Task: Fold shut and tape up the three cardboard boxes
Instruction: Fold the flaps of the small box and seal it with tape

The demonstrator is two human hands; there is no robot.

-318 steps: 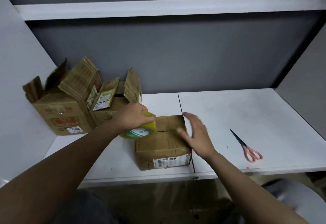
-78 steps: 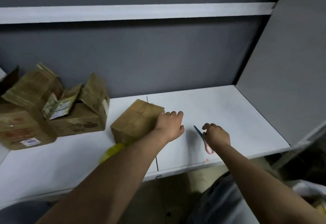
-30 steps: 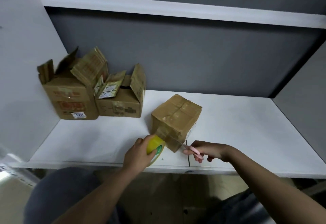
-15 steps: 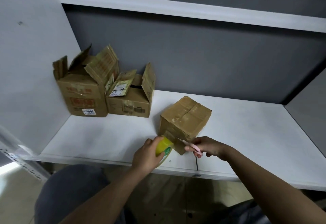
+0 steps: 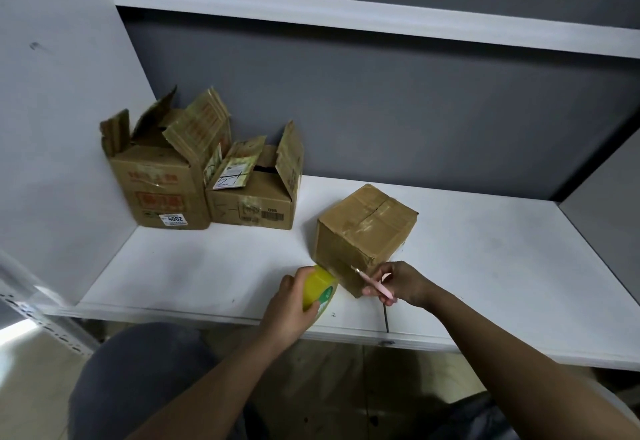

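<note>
Gripping the yellow tape roll in our left hand, we hold it against the lower front corner of the closed box, which sits near the front edge of the white shelf. Our right hand holds the pink scissors, blades at the tape beside the box. Two open boxes stand touching at the back left.

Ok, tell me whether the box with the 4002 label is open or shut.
Open. The 4002 box has its top flaps standing up, unfolded and untaped.
</note>
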